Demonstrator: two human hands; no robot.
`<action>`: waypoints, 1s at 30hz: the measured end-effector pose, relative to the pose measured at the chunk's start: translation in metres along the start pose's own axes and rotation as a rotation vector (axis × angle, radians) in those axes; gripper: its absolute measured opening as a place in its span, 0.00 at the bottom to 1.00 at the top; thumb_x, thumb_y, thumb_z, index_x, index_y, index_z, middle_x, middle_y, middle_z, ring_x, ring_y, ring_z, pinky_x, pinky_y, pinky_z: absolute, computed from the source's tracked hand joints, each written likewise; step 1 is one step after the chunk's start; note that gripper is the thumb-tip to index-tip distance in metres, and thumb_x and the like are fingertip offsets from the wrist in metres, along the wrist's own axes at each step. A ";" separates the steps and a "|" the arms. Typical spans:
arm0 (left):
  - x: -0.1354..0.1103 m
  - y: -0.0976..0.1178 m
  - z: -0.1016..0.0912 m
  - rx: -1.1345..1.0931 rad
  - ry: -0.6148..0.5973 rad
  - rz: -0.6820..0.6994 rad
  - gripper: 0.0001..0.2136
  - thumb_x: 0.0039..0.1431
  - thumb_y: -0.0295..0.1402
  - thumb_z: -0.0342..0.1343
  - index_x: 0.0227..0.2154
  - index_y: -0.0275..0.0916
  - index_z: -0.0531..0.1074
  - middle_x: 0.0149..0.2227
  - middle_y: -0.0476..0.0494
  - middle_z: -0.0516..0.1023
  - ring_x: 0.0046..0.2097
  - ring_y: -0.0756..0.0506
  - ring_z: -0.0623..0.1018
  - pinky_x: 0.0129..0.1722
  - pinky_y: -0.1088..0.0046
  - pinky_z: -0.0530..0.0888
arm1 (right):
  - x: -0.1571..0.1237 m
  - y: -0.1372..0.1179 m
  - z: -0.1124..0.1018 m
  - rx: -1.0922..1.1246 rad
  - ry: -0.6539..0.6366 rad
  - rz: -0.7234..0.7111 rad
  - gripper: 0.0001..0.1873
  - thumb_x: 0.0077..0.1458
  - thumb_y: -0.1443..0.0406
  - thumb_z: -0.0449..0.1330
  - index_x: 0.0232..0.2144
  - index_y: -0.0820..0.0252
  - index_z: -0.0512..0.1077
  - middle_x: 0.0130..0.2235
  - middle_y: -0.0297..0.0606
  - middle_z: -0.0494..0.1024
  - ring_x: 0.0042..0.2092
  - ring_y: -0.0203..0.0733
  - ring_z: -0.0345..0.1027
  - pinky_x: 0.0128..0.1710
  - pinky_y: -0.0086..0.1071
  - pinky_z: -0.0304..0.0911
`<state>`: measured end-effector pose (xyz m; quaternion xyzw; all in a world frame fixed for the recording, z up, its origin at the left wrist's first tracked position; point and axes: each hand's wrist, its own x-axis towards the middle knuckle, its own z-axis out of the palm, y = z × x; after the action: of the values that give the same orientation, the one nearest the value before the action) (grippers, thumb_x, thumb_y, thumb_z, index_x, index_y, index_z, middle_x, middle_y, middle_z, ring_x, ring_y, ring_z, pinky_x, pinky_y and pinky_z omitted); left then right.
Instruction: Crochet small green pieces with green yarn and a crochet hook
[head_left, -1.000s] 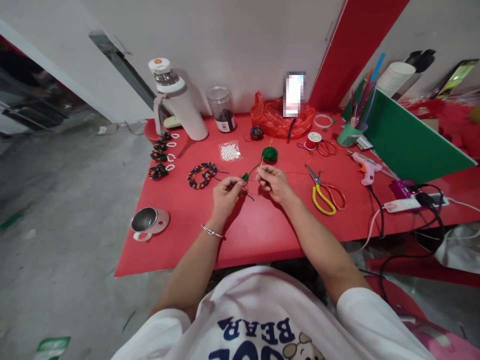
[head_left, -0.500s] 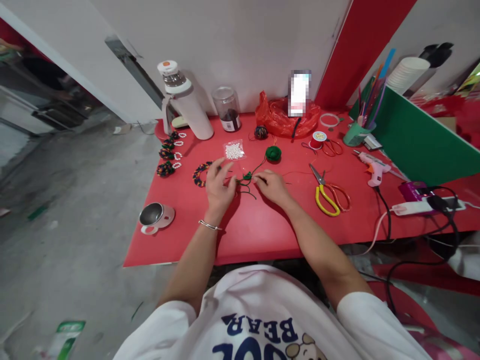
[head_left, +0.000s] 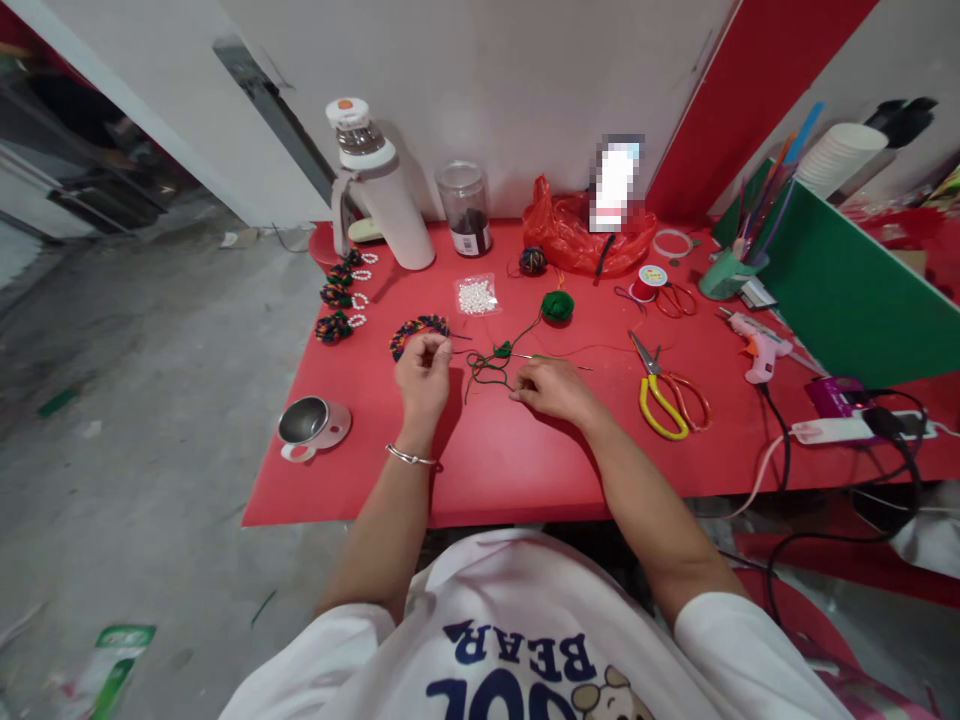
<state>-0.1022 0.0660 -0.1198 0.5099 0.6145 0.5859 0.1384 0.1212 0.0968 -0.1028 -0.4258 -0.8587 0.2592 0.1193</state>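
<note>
Thumb and fingers of my left hand [head_left: 424, 378] are pinched together in front of a dark multicoloured crocheted ring [head_left: 415, 328]. What they hold, if anything, is too small to make out. My right hand [head_left: 553, 390] has its fingers closed at a strand of green yarn [head_left: 489, 378], which lies in loose loops between the hands. Just above is a small green crocheted piece [head_left: 502, 349] with a thin crochet hook [head_left: 529, 357] beside it, partly behind the right hand. From there the yarn runs up to a green yarn ball [head_left: 557, 307].
Behind lie a bag of white beads [head_left: 478, 296] and a dark yarn ball [head_left: 533, 261]. Yellow-handled scissors [head_left: 661, 400] and a pink glue gun [head_left: 761, 350] are on the right. At left stand a mug [head_left: 315, 424], a white bottle [head_left: 386, 200] and several beaded hair ties [head_left: 335, 327].
My left hand has moved left, away from the green piece, and its spread fingers have closed. My right hand is slightly lower, and the green yarn loops now lie more exposed.
</note>
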 end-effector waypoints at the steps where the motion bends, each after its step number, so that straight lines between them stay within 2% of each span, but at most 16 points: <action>1: 0.001 0.000 0.000 -0.054 0.018 -0.041 0.05 0.61 0.34 0.59 0.30 0.39 0.74 0.28 0.48 0.75 0.31 0.48 0.73 0.35 0.71 0.70 | -0.001 -0.001 0.001 -0.054 -0.024 -0.027 0.05 0.60 0.63 0.67 0.33 0.59 0.79 0.37 0.40 0.81 0.38 0.42 0.70 0.35 0.33 0.53; 4: 0.000 0.004 0.002 -0.188 -0.022 -0.080 0.08 0.61 0.37 0.62 0.30 0.39 0.73 0.28 0.49 0.74 0.32 0.48 0.74 0.36 0.72 0.71 | -0.003 -0.003 0.003 -0.105 -0.022 -0.077 0.06 0.64 0.67 0.61 0.34 0.60 0.77 0.39 0.44 0.80 0.39 0.44 0.69 0.36 0.34 0.54; 6: -0.004 0.010 0.004 -0.242 -0.086 -0.076 0.11 0.60 0.40 0.63 0.29 0.40 0.73 0.29 0.47 0.75 0.32 0.48 0.74 0.36 0.71 0.72 | -0.002 -0.003 0.002 -0.039 0.017 -0.082 0.06 0.65 0.66 0.59 0.35 0.60 0.75 0.40 0.43 0.78 0.39 0.43 0.68 0.37 0.34 0.55; 7: -0.007 0.014 0.004 -0.269 -0.160 -0.082 0.12 0.60 0.42 0.64 0.29 0.39 0.74 0.33 0.45 0.78 0.32 0.49 0.74 0.35 0.71 0.72 | -0.002 -0.003 0.001 0.026 0.040 -0.088 0.06 0.65 0.65 0.58 0.35 0.60 0.74 0.40 0.42 0.77 0.38 0.42 0.67 0.38 0.34 0.55; 9: -0.013 0.022 0.006 -0.364 -0.393 -0.150 0.14 0.59 0.44 0.66 0.30 0.38 0.75 0.45 0.39 0.81 0.30 0.50 0.74 0.30 0.72 0.72 | 0.000 -0.003 -0.001 0.206 0.104 -0.106 0.08 0.66 0.64 0.57 0.34 0.59 0.72 0.38 0.39 0.75 0.38 0.41 0.66 0.40 0.34 0.58; 10: -0.016 0.025 0.007 -0.405 -0.520 -0.202 0.15 0.59 0.45 0.66 0.30 0.38 0.75 0.46 0.38 0.81 0.30 0.51 0.74 0.29 0.72 0.72 | 0.001 -0.003 -0.002 0.313 0.145 -0.117 0.09 0.66 0.63 0.57 0.32 0.58 0.71 0.37 0.37 0.74 0.38 0.40 0.66 0.41 0.34 0.59; 11: -0.020 0.029 0.009 -0.431 -0.618 -0.246 0.15 0.58 0.45 0.67 0.30 0.37 0.75 0.42 0.39 0.82 0.30 0.50 0.76 0.30 0.71 0.73 | 0.001 -0.003 -0.003 0.434 0.186 -0.124 0.10 0.66 0.62 0.57 0.32 0.58 0.70 0.36 0.36 0.74 0.38 0.40 0.66 0.41 0.34 0.60; 13: -0.025 0.033 0.012 -0.494 -0.695 -0.330 0.15 0.58 0.45 0.68 0.32 0.38 0.76 0.31 0.43 0.80 0.30 0.48 0.78 0.30 0.72 0.75 | 0.002 -0.004 -0.003 0.726 0.227 -0.096 0.12 0.65 0.56 0.58 0.33 0.56 0.70 0.34 0.34 0.73 0.36 0.38 0.66 0.37 0.32 0.62; 16: -0.030 0.034 0.019 -0.654 -0.656 -0.447 0.17 0.56 0.47 0.69 0.32 0.38 0.74 0.30 0.44 0.81 0.29 0.46 0.80 0.30 0.69 0.78 | 0.005 -0.004 0.001 1.216 0.182 0.035 0.20 0.58 0.46 0.64 0.34 0.55 0.70 0.30 0.31 0.74 0.26 0.33 0.61 0.23 0.26 0.56; 19: -0.033 0.033 0.026 -0.739 -0.586 -0.492 0.19 0.53 0.48 0.71 0.31 0.37 0.73 0.30 0.45 0.81 0.29 0.47 0.80 0.32 0.68 0.80 | 0.011 -0.004 0.006 1.511 0.184 0.156 0.26 0.44 0.46 0.75 0.30 0.55 0.68 0.27 0.29 0.75 0.23 0.29 0.60 0.17 0.23 0.51; 22: -0.035 0.035 0.029 -0.757 -0.608 -0.521 0.20 0.53 0.48 0.71 0.31 0.37 0.72 0.29 0.45 0.80 0.29 0.46 0.81 0.32 0.65 0.81 | 0.014 -0.006 0.009 1.578 0.227 0.225 0.28 0.37 0.49 0.79 0.28 0.57 0.70 0.25 0.28 0.75 0.23 0.28 0.62 0.18 0.21 0.55; 24: -0.036 0.037 0.029 -0.730 -0.614 -0.544 0.20 0.53 0.50 0.70 0.31 0.38 0.71 0.31 0.44 0.81 0.29 0.46 0.81 0.30 0.65 0.82 | 0.014 -0.007 0.007 1.571 0.245 0.244 0.27 0.36 0.50 0.79 0.28 0.57 0.70 0.25 0.27 0.75 0.22 0.26 0.61 0.17 0.20 0.53; 27: -0.036 0.041 0.028 -0.631 -0.514 -0.495 0.19 0.53 0.49 0.70 0.31 0.38 0.72 0.35 0.43 0.80 0.29 0.48 0.80 0.26 0.70 0.80 | 0.013 -0.007 0.003 1.546 0.235 0.262 0.28 0.35 0.50 0.80 0.29 0.57 0.70 0.25 0.27 0.75 0.21 0.26 0.59 0.16 0.20 0.48; 30: -0.035 0.042 0.027 -0.603 -0.415 -0.457 0.17 0.53 0.46 0.70 0.31 0.39 0.74 0.26 0.49 0.76 0.25 0.50 0.76 0.24 0.73 0.77 | 0.011 -0.007 0.000 1.534 0.205 0.292 0.30 0.33 0.50 0.80 0.31 0.57 0.71 0.24 0.27 0.76 0.21 0.26 0.60 0.16 0.20 0.49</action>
<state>-0.0464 0.0458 -0.1062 0.4044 0.4720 0.5784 0.5283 0.1096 0.1024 -0.0996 -0.3548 -0.3602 0.7519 0.4231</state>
